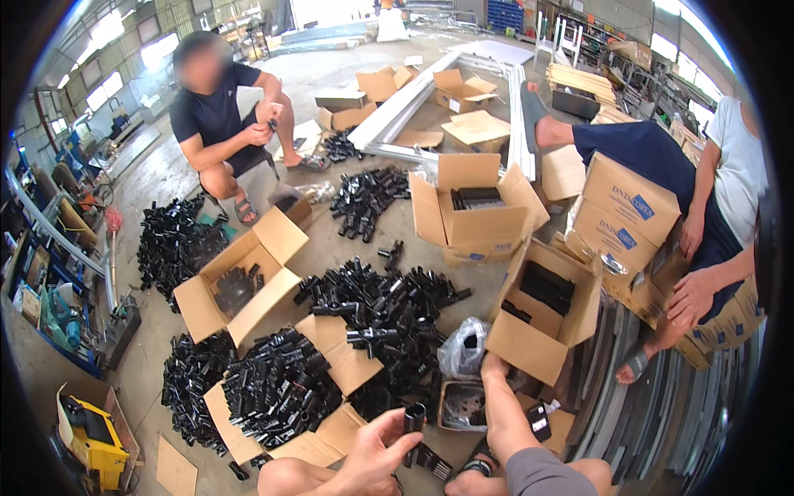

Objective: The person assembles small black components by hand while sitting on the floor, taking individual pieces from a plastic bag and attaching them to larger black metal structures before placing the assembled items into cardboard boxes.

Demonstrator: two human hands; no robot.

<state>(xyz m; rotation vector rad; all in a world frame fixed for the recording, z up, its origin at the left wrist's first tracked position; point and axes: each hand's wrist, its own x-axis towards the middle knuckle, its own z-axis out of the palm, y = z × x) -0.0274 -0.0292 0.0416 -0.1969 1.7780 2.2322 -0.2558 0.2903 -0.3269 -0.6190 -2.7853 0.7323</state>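
Note:
My left hand (pixel 374 451) is closed round a short black plastic tube (pixel 413 418), pinched upright between thumb and fingers. My right hand (pixel 496 369) reaches forward to the lower left corner of an open carton (pixel 529 341) with black parts inside; its fingers are hidden. Beside that hand are a clear plastic bag (pixel 461 351) and a small open box (pixel 447 420) lined with plastic. In front of my left hand, an open carton (pixel 335 436) is heaped with black tubular parts (pixel 277 384). A larger loose pile of black parts (pixel 389 310) lies beyond.
A co-worker (pixel 227 116) squats at the far left, holding a small black part. Another person (pixel 711 198) sits at the right by stacked cartons (pixel 624 207). More open cartons (pixel 473 219) stand around. Long dark strips (pixel 595 397) lie at the right; a yellow case (pixel 91 438) stands lower left.

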